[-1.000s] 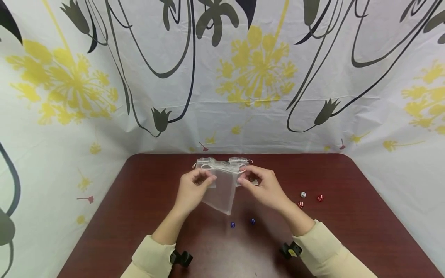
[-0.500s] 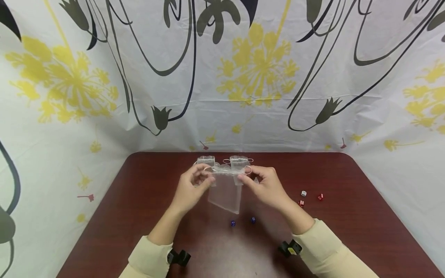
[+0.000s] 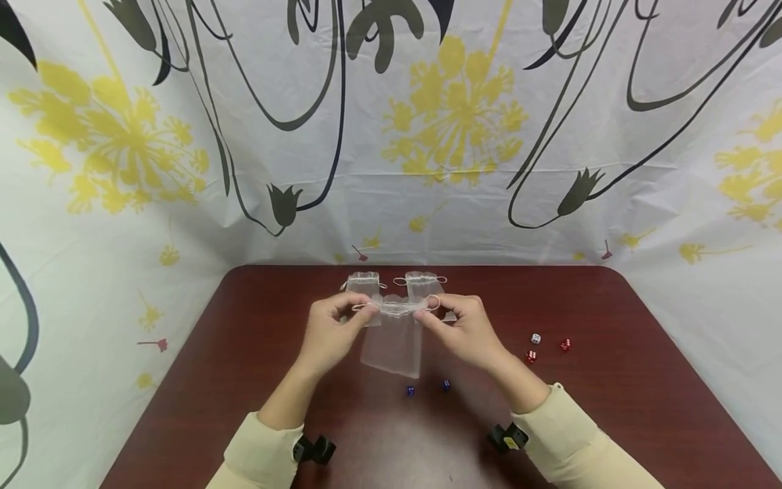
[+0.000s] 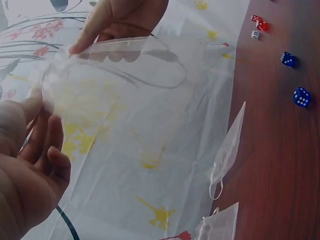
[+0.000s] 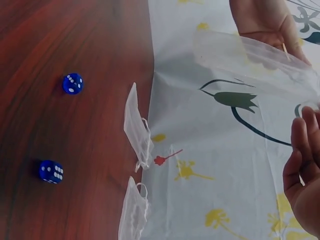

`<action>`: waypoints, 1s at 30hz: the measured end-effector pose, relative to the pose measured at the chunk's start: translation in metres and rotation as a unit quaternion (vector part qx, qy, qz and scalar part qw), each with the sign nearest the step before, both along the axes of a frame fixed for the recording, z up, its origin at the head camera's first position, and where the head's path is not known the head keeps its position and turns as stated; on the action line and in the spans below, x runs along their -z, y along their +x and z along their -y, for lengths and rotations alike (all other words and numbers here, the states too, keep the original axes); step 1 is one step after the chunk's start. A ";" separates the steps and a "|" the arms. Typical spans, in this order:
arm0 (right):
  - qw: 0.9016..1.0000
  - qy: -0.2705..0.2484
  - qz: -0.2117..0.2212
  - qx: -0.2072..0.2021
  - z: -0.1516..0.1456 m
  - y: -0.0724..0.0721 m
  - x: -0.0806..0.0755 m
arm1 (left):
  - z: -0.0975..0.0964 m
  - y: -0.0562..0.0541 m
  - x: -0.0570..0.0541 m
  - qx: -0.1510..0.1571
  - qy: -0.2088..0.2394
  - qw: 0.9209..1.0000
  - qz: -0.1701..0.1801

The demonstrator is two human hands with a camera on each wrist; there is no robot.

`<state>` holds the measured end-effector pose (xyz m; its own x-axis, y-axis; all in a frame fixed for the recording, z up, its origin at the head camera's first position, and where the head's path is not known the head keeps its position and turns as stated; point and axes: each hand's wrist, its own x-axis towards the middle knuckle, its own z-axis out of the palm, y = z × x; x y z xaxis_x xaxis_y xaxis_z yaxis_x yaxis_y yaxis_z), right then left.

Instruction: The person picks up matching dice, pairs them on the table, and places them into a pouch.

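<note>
A sheer white drawstring pouch point(image 3: 392, 348) hangs above the table, stretched between both hands at its gathered top. My left hand point(image 3: 325, 334) pinches the left end of that top between thumb and fingers. At the right end, my right hand point(image 3: 466, 331) pinches it the same way, with a loop of the white cord standing out by the fingers. The pouch point(image 4: 115, 95) looks flat and see-through in the left wrist view. Two blue dice, one left point(image 3: 411, 391) and one right point(image 3: 446, 385), lie on the table just nearer than its lower edge.
Two more sheer pouches, a left one point(image 3: 364, 280) and a right one point(image 3: 421, 282), lie at the back of the brown table point(image 3: 269, 299). To the right sit a white die point(image 3: 535, 338) and two red dice point(image 3: 565, 345). A patterned cloth point(image 3: 391, 231) hangs behind.
The hanging pouch has swung from a slant to nearly straight down, and its top is drawn level between the hands. Both hands stay nearly in place; the dice lie as before.
</note>
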<state>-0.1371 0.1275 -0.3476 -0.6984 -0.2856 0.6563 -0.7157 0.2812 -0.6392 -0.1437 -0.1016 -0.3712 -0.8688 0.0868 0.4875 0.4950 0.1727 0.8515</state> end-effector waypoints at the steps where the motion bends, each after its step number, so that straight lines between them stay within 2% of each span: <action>1: 1.000 -0.003 0.000 0.007 0.000 -0.002 0.003 | -0.001 0.001 0.001 -0.013 0.002 1.000 -0.009; 4: 1.000 -0.010 0.000 0.013 0.001 -0.006 0.015 | -0.004 0.003 0.003 -0.037 0.002 0.999 -0.033; 6: 1.000 -0.010 0.005 0.011 0.001 -0.010 0.022 | -0.006 0.004 0.004 -0.034 -0.003 0.999 -0.040; 9: 1.000 -0.010 0.008 -0.002 0.002 -0.014 0.028 | -0.005 0.006 0.001 0.007 -0.022 0.999 -0.035; 12: 1.000 -0.009 0.005 -0.017 0.002 -0.015 0.028 | 0.001 0.006 -0.005 0.061 -0.075 0.995 -0.037; 15: 0.999 -0.004 0.006 -0.033 0.001 -0.015 0.027 | 0.007 0.006 -0.013 0.119 -0.141 0.981 -0.059; 18: 0.999 0.000 0.013 -0.051 0.001 -0.015 0.026 | 0.012 0.005 -0.020 0.147 -0.188 0.968 -0.082; 21: 0.998 0.001 0.018 -0.064 0.001 -0.015 0.026 | 0.016 0.004 -0.024 0.152 -0.211 0.961 -0.095; 26: 0.998 0.002 0.016 -0.061 0.002 -0.015 0.029 | 0.021 0.003 -0.025 0.145 -0.253 0.950 -0.113; 30: 0.998 0.004 0.008 -0.060 0.002 -0.016 0.034 | 0.025 0.004 -0.024 0.133 -0.263 0.948 -0.124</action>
<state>-0.1530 0.1253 -0.3820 -0.6688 -0.3735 0.6428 -0.7346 0.1995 -0.6485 -0.1399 -0.1261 -0.3475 -0.6469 0.5739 0.5020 0.7538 0.3821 0.5346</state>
